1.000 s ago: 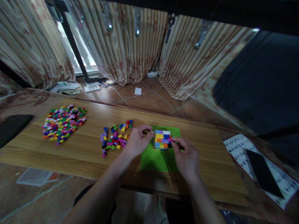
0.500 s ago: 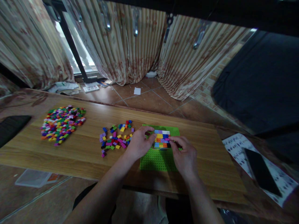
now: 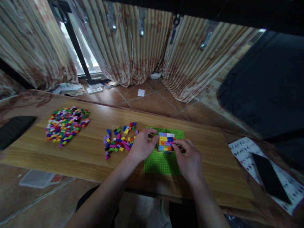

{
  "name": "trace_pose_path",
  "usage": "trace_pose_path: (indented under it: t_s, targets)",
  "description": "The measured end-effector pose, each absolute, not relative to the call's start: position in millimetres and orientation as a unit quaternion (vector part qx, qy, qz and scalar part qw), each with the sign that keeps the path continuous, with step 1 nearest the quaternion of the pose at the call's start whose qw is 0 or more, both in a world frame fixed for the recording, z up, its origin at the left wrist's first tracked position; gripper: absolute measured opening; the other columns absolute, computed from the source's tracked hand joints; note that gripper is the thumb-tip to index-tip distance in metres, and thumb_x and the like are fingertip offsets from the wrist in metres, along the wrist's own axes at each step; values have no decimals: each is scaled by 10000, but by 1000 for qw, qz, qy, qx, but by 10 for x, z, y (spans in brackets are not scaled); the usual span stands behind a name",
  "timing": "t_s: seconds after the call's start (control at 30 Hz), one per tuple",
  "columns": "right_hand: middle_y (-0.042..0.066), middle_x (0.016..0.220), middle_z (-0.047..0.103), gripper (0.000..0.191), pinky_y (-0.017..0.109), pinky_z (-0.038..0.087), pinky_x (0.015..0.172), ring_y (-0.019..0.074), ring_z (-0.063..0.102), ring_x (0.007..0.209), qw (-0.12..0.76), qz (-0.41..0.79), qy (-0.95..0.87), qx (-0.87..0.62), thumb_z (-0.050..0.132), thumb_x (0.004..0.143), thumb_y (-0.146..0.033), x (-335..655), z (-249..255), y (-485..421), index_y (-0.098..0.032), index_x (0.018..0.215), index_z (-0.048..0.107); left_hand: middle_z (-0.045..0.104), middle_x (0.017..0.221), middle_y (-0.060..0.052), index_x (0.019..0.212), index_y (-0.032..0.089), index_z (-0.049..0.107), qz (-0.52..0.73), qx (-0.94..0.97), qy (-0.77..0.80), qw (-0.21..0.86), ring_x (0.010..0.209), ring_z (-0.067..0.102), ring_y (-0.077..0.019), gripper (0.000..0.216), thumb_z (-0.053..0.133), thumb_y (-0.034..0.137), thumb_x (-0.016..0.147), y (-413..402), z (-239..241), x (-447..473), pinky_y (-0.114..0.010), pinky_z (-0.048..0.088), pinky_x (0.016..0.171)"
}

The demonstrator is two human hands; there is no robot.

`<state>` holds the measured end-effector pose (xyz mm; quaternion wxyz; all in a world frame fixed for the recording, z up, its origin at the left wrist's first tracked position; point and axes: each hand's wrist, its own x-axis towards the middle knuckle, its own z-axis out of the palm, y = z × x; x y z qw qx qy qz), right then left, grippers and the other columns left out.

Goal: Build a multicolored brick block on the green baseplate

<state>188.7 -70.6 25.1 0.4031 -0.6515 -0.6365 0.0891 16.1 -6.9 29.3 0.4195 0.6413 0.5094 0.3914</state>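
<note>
A block of colourful toy bricks (image 3: 164, 139), built in rows of blue, yellow, orange, white and purple, stands on a green studded baseplate (image 3: 156, 164). At its right edge is a magenta toy brick (image 3: 170, 143), pinched by the thumb and forefinger of my right hand (image 3: 190, 158); the fingertips partly cover it. My left hand (image 3: 142, 145) is at the block's left side, thumb close to the edge and forefinger arched above it, with a gap between them. It holds nothing that I can see.
Loose bricks (image 3: 118, 144) lie scattered left of the baseplate, and a larger brick pile (image 3: 67, 125) is farther left on the wooden table (image 3: 95, 152). To the right, a dark phone-like slab (image 3: 270, 177) rests on a printed sheet (image 3: 242, 148).
The whole view has shifted slightly, moving the scene to the right. The magenta brick appears settled lower against the block's right edge; both hands keep nearly the same pose.
</note>
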Motion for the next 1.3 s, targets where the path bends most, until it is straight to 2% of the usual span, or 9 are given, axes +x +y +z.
trace_pose_path:
  t_s: [0.2, 0.43, 0.57, 0.77, 1.13, 1.3]
  targets:
    - [31, 878, 678, 191, 317, 493, 740, 180, 627, 813, 392, 92, -669, -624, 542, 918, -333, 1866, 272, -718, -225, 879, 694, 708, 810, -49, 906, 161, 713, 398, 639, 499, 428, 699, 617, -157, 172, 593, 219, 797, -79, 306, 151, -258, 462, 644]
    - [21, 877, 678, 166, 297, 491, 703, 161, 620, 762, 426, 105, -659, -611, 557, 910, -312, 1682, 295, -743, -232, 889, 701, 706, 817, -46, 900, 150, 708, 397, 638, 470, 463, 714, 620, -151, 184, 581, 248, 811, -66, 231, 141, -244, 472, 658]
    - [23, 849, 680, 156, 291, 481, 695, 153, 617, 739, 432, 92, -647, -621, 557, 903, -264, 1574, 267, -726, -211, 877, 701, 707, 821, -39, 849, 133, 703, 387, 627, 453, 503, 769, 624, -151, 142, 594, 195, 783, -60, 239, 112, -239, 480, 717]
    - [38, 836, 689, 156, 317, 479, 723, 182, 627, 777, 409, 71, -647, -640, 565, 891, -267, 1511, 253, -722, -200, 858, 703, 702, 780, -23, 864, 127, 713, 361, 608, 447, 548, 705, 608, -129, 158, 607, 145, 749, -53, 210, 100, -224, 469, 675]
    - [28, 859, 701, 149, 327, 486, 753, 182, 631, 794, 411, 85, -663, -620, 591, 881, -287, 1516, 223, -734, -204, 903, 713, 702, 777, -27, 889, 141, 703, 372, 624, 443, 525, 695, 619, -138, 169, 603, 175, 757, -66, 80, 142, -225, 476, 639]
    - [19, 850, 699, 144, 308, 492, 709, 165, 625, 750, 441, 91, -646, -616, 584, 890, -284, 1535, 210, -735, -217, 897, 711, 703, 792, -33, 890, 139, 690, 379, 626, 435, 526, 697, 621, -138, 165, 586, 185, 771, -66, 68, 145, -225, 474, 627]
